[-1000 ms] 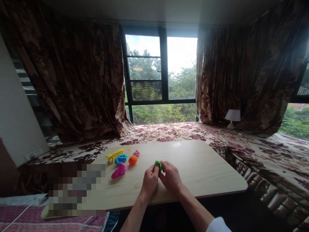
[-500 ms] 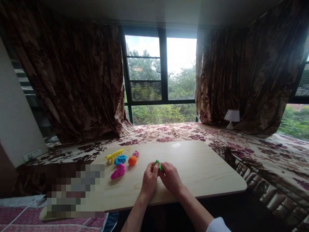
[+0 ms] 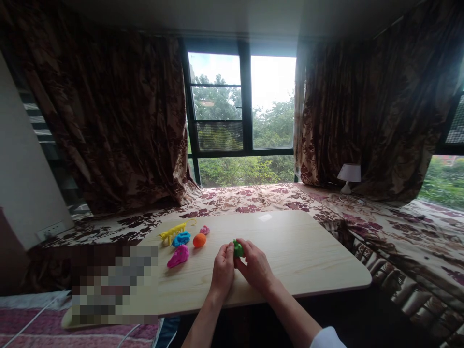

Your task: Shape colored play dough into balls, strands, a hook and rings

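Note:
A lump of green modelling clay (image 3: 238,248) is pinched between both my hands over the near middle of the table. My left hand (image 3: 223,268) grips its left side, thumb on top. On the other side, the fingers and thumb of my right hand (image 3: 256,265) close round it. To the left lie a magenta clay lump (image 3: 178,256), an orange ball (image 3: 199,240), a blue lump (image 3: 181,239) and a small pink piece (image 3: 205,230). Behind the blue lump is a yellow animal figure (image 3: 171,234) with a thin curled tail.
The pale wooden table (image 3: 308,261) has rounded corners. A blurred-out patch (image 3: 116,285) hides its left end. Past it runs a ledge with flowered cloth (image 3: 250,198), where a white lamp (image 3: 349,175) stands at the right. Dark patterned curtains (image 3: 137,121) flank the window.
My fingers have shifted on the green clay; the right thumb now sits lower and more of the clay shows between the hands. The other pieces have stayed in place.

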The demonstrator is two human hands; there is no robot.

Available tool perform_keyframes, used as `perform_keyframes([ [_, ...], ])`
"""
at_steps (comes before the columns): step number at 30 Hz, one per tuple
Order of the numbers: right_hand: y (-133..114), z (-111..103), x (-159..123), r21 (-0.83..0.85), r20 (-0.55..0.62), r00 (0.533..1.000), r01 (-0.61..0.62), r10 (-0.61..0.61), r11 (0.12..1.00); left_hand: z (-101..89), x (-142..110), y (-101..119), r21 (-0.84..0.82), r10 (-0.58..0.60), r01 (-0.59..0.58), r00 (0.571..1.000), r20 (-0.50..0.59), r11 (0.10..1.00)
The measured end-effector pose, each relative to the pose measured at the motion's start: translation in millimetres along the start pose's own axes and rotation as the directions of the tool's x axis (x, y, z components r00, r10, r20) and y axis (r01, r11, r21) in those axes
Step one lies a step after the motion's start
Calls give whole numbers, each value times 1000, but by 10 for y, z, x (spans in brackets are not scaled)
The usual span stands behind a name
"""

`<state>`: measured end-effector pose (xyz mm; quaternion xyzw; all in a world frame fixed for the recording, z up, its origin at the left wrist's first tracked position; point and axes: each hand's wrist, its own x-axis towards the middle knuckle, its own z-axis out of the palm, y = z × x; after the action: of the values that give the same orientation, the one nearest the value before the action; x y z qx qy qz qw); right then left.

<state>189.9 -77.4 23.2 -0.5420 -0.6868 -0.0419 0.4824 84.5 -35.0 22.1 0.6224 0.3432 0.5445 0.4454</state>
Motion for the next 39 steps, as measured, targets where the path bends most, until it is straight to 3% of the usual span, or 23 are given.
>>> perform_keyframes([
  [4,27,15,-9,-53,-6,1000,-12,12,999,20,10,-4,-14,-58,58,998,24,998],
  [11,96,37,-18,-102,-30,998,-59,56,993,77,-13,38,-48,-12,20,989,150,999],
  [17,62,25,-1,19,-32,999,-6,6,1000,19,3,-35,-109,-12,23,995,99,994],
  [24,-29,1,-15,29,8,999,41,-41,999,-24,46,-126,-167,-39,34,999,-29,985],
  [28,-6,10,-17,35,34,997,65,-66,997,-2,42,-72,-206,-68,78,996,55,976],
  [31,30,20,-16,34,25,997,78,-78,996,26,28,13,-141,-26,46,990,140,989],
  [39,88,56,-26,-35,-56,998,-26,24,999,93,-31,26,85,22,-38,984,179,996],
])
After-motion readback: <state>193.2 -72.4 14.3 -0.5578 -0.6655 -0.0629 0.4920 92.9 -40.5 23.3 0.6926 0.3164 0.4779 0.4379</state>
